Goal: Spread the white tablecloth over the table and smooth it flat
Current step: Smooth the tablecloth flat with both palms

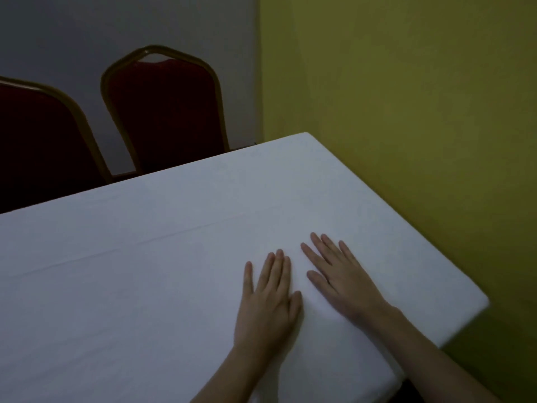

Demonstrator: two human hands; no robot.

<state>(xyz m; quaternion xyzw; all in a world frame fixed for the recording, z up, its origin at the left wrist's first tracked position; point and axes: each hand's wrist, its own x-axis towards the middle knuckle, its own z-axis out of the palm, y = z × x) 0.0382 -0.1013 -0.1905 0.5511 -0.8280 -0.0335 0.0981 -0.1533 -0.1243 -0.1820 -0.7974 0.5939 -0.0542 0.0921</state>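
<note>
Tablecloth (174, 257) flat beneath spread fingers (279, 266)

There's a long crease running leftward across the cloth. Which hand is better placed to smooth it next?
Probably the left hand. It lies flat on the tablecloth on the side where the crease runs, while the right hand rests nearer the table's right edge.

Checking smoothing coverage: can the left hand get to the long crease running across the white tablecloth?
Probably yes. The left hand lies flat on the white tablecloth, and only bare cloth separates it from the long crease.
</note>
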